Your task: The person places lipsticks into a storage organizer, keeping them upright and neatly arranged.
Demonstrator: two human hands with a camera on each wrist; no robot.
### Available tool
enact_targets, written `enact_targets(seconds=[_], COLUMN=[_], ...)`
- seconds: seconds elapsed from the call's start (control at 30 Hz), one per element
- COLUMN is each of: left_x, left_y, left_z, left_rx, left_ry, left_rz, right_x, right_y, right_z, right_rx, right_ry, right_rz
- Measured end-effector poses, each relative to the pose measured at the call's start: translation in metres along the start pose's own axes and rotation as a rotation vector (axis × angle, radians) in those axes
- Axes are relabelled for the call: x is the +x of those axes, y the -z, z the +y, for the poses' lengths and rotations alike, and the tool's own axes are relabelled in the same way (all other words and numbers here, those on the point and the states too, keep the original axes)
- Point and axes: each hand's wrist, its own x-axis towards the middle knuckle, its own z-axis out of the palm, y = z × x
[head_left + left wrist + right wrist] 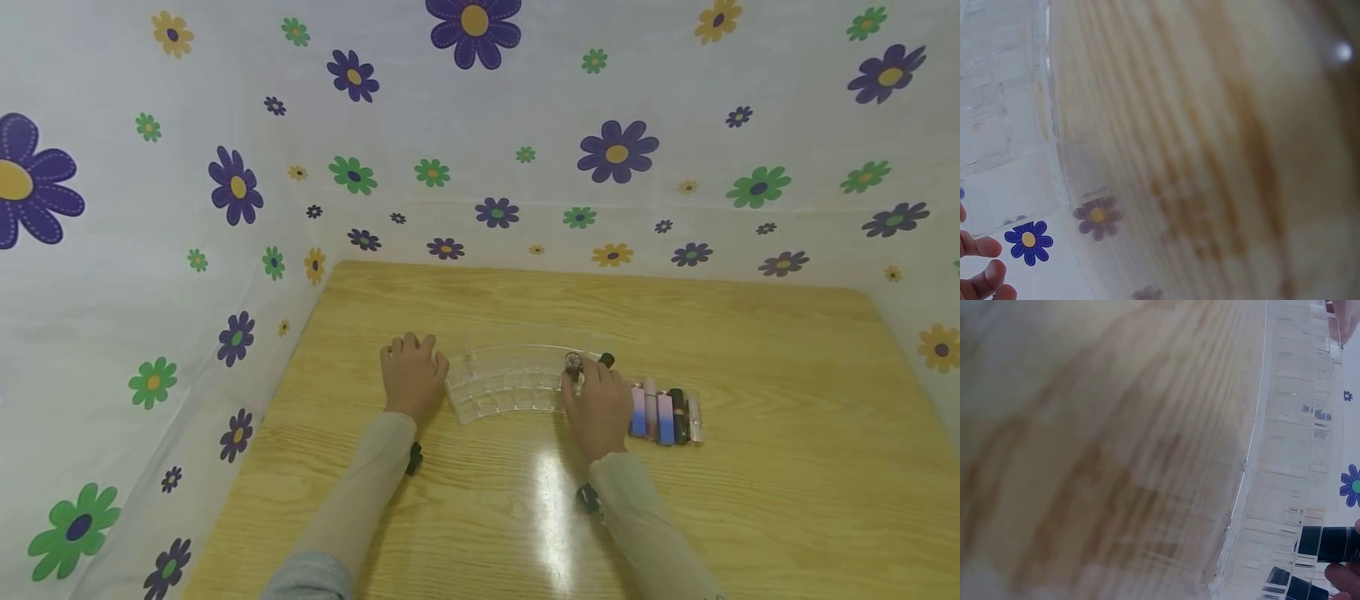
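A clear, curved organizer (pixel 510 383) with rows of small compartments lies on the table between the hands. My right hand (pixel 602 408) is over its right end and pinches a dark lipstick tube (pixel 573 363), its round end facing up. In the right wrist view that black tube (pixel 1335 544) is at the organizer's far rows, with fingertips (pixel 1342 575) beside it. A second black tube (pixel 1300 586) stands close by at the organizer's end. My left hand (pixel 411 375) is at the organizer's left end, fingers loosely bent and holding nothing; whether it touches the edge I cannot tell.
Right of the right hand, several lipsticks lie side by side: a pink-and-blue one (pixel 665 419), a black one (pixel 679 415) and a pale one (pixel 695 418) among them. The wood-grain table (pixel 787 467) meets a flowered white sheet (pixel 525 117) at the back and left.
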Motion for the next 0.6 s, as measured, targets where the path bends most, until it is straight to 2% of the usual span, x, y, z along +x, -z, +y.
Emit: enact_targets(seconds=[0.23,0.6], left_x=[0.0,0.0003], left_y=[-0.0016,-0.0029], left_z=[-0.0009,-0.0013], left_rx=[0.003,-0.005], left_ry=[-0.009,-0.005], left_rz=[0.015,0.028], right_x=[0.0004,0.0026], right_y=[0.0005,0.0019], right_z=[-0.0011,0.0003], right_rx=[-0.007,0.039], right_ry=[-0.007,0.021], right_rz=[-0.037,0.014])
